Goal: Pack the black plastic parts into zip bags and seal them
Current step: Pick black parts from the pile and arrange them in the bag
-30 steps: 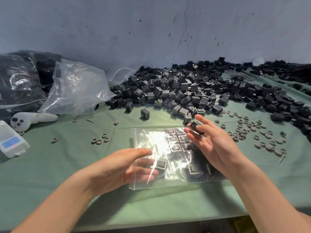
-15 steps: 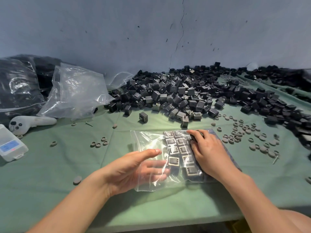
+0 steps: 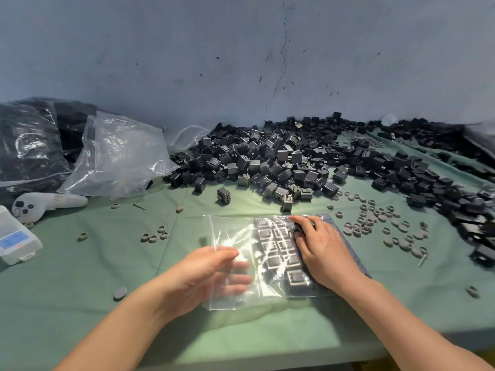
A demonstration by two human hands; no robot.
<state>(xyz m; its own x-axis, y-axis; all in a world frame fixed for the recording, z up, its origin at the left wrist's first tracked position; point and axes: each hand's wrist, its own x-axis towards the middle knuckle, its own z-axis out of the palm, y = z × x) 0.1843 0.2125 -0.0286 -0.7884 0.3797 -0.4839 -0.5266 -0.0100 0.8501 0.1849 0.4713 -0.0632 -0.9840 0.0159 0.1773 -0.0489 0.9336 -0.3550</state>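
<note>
Glossy zip bag (image 3: 227, 235); left hand (image 3: 198, 277) flat beneath film, right hand (image 3: 324, 253) tight around boxy black part (image 3: 298, 226).

Soft, even light with one hot spot — sharp centre, smeared edges.
Glare whitens the clear plastic zip bag (image 3: 235, 238) and the green cloth table (image 3: 254, 207) just behind it; a soft shadow lies along the bag's near edge; the black plastic parts (image 3: 471, 145) at far right smear.
</note>
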